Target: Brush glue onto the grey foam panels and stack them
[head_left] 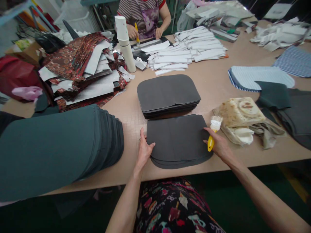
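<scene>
Near the front table edge lies a low stack of dark grey pieces (178,139) with rounded lower corners. My left hand (145,149) touches its left side, fingers apart, thumb over the edge. At the right side, my right hand (217,142) holds a yellow-handled brush (211,139), white bristles pointing up, with its fingertips at the stack's edge. Just behind sits a thicker stack of similar grey pieces (167,92). A stained block (243,111) rests on a crumpled bag right of the brush.
A tall stack of dark green pieces (48,145) fills the left. Patterned fabric (75,58) is heaped behind it, beside a stack of cups (127,53). White strips (179,51) lie before another person (145,19) holding a brush. Striped pieces (264,76) are at the right.
</scene>
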A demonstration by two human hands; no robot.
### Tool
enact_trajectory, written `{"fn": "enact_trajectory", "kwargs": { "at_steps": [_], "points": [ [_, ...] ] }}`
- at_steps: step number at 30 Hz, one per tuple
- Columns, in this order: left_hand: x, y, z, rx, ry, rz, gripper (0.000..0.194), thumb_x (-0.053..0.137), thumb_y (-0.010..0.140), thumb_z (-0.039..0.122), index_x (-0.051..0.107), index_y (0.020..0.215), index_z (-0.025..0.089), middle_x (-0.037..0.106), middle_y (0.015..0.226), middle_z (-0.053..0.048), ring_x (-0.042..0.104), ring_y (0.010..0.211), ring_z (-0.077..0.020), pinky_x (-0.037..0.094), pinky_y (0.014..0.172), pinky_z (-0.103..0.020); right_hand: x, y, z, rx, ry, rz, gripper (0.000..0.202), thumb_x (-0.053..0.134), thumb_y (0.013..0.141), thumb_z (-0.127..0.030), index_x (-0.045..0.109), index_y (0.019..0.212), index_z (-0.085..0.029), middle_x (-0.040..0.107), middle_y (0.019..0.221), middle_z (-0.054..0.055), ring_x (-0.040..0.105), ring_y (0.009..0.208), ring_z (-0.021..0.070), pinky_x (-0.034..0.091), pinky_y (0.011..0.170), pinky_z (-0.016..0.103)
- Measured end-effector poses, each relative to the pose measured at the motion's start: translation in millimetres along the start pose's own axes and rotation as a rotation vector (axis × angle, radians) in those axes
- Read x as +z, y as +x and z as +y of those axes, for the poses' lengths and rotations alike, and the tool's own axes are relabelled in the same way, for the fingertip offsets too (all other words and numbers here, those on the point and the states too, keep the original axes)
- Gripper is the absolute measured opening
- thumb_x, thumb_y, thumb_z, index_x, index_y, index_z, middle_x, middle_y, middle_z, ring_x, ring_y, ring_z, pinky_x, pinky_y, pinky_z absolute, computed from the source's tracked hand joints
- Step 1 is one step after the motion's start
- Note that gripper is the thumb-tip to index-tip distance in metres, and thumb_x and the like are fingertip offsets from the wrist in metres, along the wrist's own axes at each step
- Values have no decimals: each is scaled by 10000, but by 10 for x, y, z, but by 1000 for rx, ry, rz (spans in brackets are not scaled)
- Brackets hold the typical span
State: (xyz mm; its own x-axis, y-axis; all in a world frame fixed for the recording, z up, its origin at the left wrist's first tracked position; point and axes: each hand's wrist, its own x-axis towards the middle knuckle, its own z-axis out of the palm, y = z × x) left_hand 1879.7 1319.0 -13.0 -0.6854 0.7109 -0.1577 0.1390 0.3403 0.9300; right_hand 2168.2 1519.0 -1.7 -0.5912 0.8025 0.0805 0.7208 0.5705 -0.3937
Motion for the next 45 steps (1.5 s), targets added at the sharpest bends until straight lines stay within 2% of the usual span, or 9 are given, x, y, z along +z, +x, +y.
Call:
{"fn": "enact_trajectory", "kwargs": {
  "at_steps": [8, 16, 23, 27, 30, 33, 38, 42, 45],
  "points": [
    [-4, -29, 10, 47, 28, -9, 981, 668, 666, 75, 92, 1448, 203, 584, 1147, -118, 570, 1080, -265, 462, 923, -439, 7, 5, 25, -33, -33, 18, 506, 486, 821, -366, 488, 1281, -157, 640, 1075, 153, 641, 863, 276, 507, 715, 371],
    [6, -28, -33, 125, 97, -22, 981, 650, 676, 74, 68, 1449, 232, 509, 1309, -140, 487, 1215, -281, 446, 967, -445, 7, 6, 28, -50, -15, 14, 508, 482, 828, -361, 481, 1285, -140, 632, 1099, 161, 641, 895, 278, 510, 737, 366],
    [23, -61, -21, 271, 257, -22, 865, 563, 726, 56, 107, 1443, 213, 296, 1462, -150, 284, 1353, -264, 292, 1092, -469, 7, 13, 24, -56, 0, 16, 506, 478, 825, -344, 483, 1286, -136, 636, 1071, 157, 639, 868, 275, 512, 730, 373],
    [17, -81, 7, 318, 375, 4, 775, 527, 748, 67, 183, 1429, 197, 191, 1492, -164, 216, 1364, -309, 271, 1076, -532, 27, 26, 35, -47, 36, 23, 502, 478, 827, -326, 484, 1288, -128, 637, 1054, 156, 632, 876, 277, 511, 742, 384],
    [39, -87, 24, 347, 455, -5, 690, 489, 752, 47, 297, 1398, 198, 214, 1481, -155, 243, 1331, -338, 270, 1053, -563, 31, 27, 26, -36, 45, 34, 494, 489, 821, -318, 493, 1279, -133, 643, 1019, 147, 632, 852, 270, 514, 729, 383],
    [81, -89, 31, 387, 512, -58, 621, 406, 754, 1, 426, 1334, 222, 274, 1452, -123, 287, 1289, -312, 290, 1043, -544, 20, 25, 4, -28, 53, 34, 481, 484, 824, -308, 492, 1277, -145, 644, 996, 133, 632, 809, 249, 516, 712, 372],
    [109, -96, 15, 416, 581, -186, 646, 332, 693, -61, 596, 1175, 277, 409, 1370, -74, 364, 1195, -274, 380, 972, -508, 14, 24, -11, -45, 50, 32, 475, 480, 820, -279, 483, 1278, -155, 632, 1044, 137, 625, 838, 253, 514, 732, 382],
    [77, -151, -7, 408, 625, -251, 628, 329, 683, -61, 642, 1109, 277, 454, 1346, -70, 373, 1174, -276, 394, 944, -503, 54, -21, 0, -53, 52, 38, 471, 451, 827, -249, 471, 1292, -175, 614, 1097, 137, 621, 900, 257, 514, 765, 393],
    [42, -217, -40, 405, 654, -257, 622, 307, 697, -56, 647, 1106, 265, 465, 1334, -86, 382, 1162, -280, 409, 919, -498, 128, -103, 10, -62, 46, 45, 469, 431, 836, -243, 475, 1297, -173, 623, 1032, 134, 630, 862, 249, 526, 738, 383]
  ]
}}
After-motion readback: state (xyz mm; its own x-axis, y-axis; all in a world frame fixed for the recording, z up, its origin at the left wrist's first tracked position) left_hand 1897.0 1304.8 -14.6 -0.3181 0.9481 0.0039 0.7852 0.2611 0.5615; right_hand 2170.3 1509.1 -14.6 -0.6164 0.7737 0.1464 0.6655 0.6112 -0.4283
